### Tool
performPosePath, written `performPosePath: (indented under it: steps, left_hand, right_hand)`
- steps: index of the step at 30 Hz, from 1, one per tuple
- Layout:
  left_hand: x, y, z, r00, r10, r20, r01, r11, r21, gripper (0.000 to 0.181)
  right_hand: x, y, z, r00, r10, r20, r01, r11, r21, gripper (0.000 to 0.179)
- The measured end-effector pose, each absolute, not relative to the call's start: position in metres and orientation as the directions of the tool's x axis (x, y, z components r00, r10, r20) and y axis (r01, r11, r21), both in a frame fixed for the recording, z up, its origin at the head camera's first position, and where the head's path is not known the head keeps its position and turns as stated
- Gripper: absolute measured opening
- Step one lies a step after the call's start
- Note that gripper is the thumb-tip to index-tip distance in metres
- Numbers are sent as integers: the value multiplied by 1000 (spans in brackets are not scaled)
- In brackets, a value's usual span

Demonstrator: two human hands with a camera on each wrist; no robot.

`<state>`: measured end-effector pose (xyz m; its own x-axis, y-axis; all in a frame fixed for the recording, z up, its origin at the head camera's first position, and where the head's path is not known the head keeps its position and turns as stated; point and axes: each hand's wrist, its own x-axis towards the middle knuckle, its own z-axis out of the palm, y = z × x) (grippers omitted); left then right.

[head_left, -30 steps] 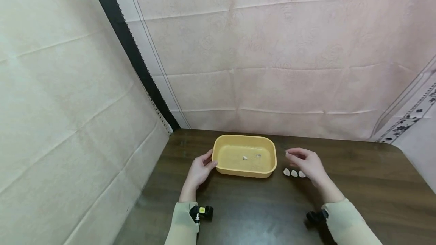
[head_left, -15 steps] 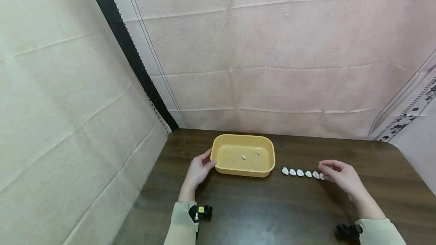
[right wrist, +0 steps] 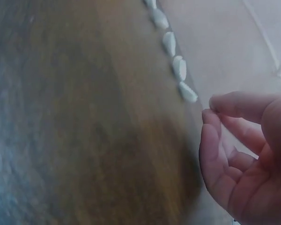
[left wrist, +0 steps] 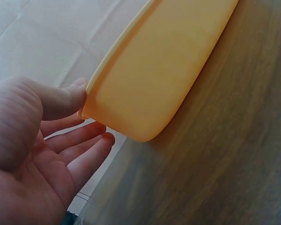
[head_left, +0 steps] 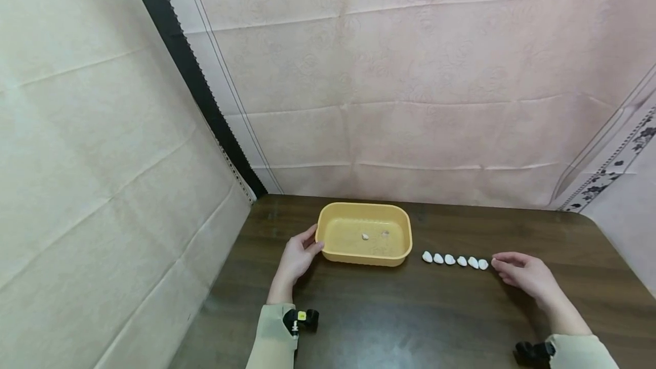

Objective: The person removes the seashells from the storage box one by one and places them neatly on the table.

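My left hand (head_left: 299, 257) grips the left rim of a yellow plastic basin (head_left: 365, 260), thumb on the rim and fingers below it in the left wrist view. Inside the basin lies one small pale shell (head_left: 365, 237), with a faint clear spot beside it. Several small white shells (head_left: 449, 259) form a row on the table to the basin's right. My right hand (head_left: 528, 275) is at the row's right end, thumb and forefinger pinched together. A pale bit of a shell (right wrist: 212, 105) shows between those fingertips; the rest is hidden.
The dark wooden table (head_left: 389, 312) runs back to a pale cloth wall (head_left: 410, 130). Another cloth panel (head_left: 118, 215) rises along the left side. Each wrist wears a black camera, such as the left wrist camera (head_left: 307, 320).
My right hand has moved right along the row to its end and lowered. More of the white shells, earlier behind that hand, are uncovered. The left hand stays on the basin.
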<state>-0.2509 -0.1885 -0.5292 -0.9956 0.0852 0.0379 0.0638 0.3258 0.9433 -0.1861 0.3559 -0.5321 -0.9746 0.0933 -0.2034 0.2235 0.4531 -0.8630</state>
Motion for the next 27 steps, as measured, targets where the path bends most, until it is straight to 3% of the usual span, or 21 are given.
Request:
performPosePath:
  steps: [13, 27]
  left_hand:
    - [-251, -188, -529, -996, 83, 37, 62, 322, 945, 56]
    - [-252, -187, -530, -996, 79, 32, 56, 324, 944, 55]
  right_hand:
    - [-192, 358, -532, -958, 119, -259, 284, 495, -821, 51]
    - [-189, 354, -532, -958, 163, -235, 286, 557, -779, 49]
